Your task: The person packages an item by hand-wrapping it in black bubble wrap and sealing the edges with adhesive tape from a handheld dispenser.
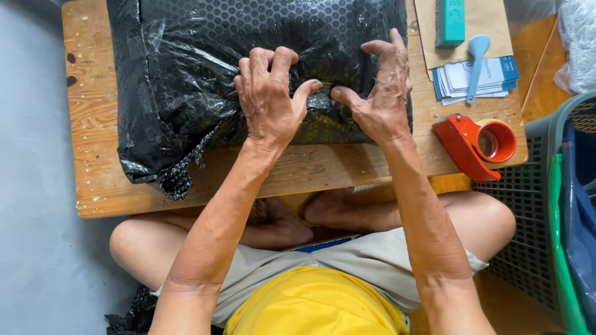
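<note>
Both of your hands are pressed down on the near edge of the black bubble-wrap parcel (248, 74), which lies across the low wooden table (99, 161) in front of your crossed legs. Your left hand (268, 99) has its fingers curled over the wrap with the thumb pointing inward; your right hand (380, 93) is spread, fingertips dug into the film, thumb pointing to meet the other. Neither hand closes around anything: the two thumbs pinch and flatten a glossy strip of clear tape (321, 101) at the seam between them. Judged from this, you are at the sealing step, smoothing tape over a folded flap; the next move calls for steady pressure outward along the seam so the film does not lift. At the parcel's near left corner a loose, ragged flap of wrap (177, 177) hangs toward the table edge, not taped as far as can be seen. On your right, near your right wrist, stands an orange tape dispenser (478, 144). Beyond it lies a brown envelope (490, 22) carrying a teal block (449, 22), a stack of white-and-blue paper slips (478, 77) and a light blue spoon-shaped tool (475, 59). A grey mesh basket (528, 186) stands at the far right.
</note>
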